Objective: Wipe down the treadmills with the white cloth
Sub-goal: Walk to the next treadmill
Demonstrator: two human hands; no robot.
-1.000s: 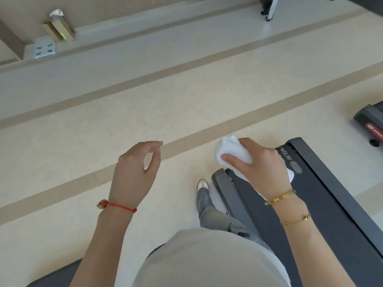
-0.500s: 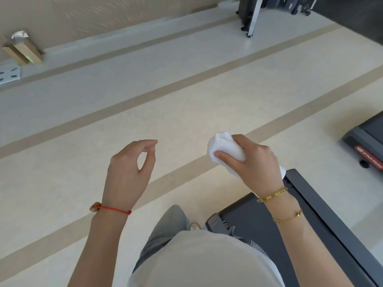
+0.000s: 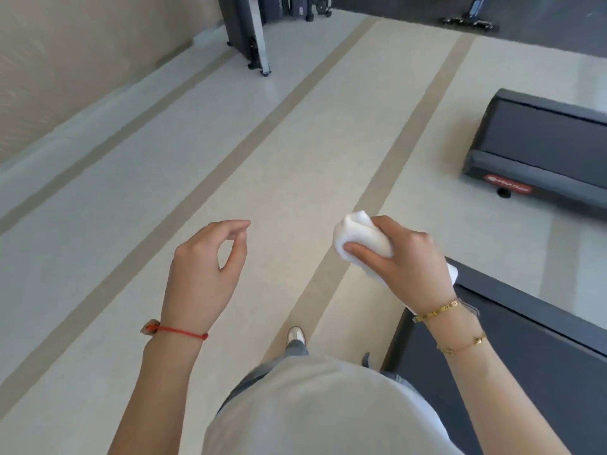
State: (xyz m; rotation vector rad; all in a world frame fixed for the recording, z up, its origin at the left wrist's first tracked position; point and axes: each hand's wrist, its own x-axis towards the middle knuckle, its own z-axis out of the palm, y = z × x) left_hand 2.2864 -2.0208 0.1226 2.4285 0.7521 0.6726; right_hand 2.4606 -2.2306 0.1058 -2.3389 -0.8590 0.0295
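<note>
My right hand [image 3: 404,261] grips a bunched white cloth [image 3: 358,236] in the air, above the floor just past the end of a dark treadmill deck [image 3: 538,362] at the lower right. A second treadmill [image 3: 538,149] with a red label on its end lies further off at the right edge. My left hand [image 3: 205,267] hangs in the air at the left with loosely curled fingers, thumb near the fingertips, holding nothing. Neither hand touches a treadmill.
Pale floor with tan stripes [image 3: 404,133] stretches ahead. A folded dark machine on wheels [image 3: 253,31] stands at the far wall, and more equipment [image 3: 466,18] sits on dark flooring at the top right. My shoe [image 3: 295,334] is on the floor below.
The view has swung right and up: the near treadmill slid toward the lower right, the second treadmill came further into view. Both hands keep their pose; the cloth stays in my right hand.
</note>
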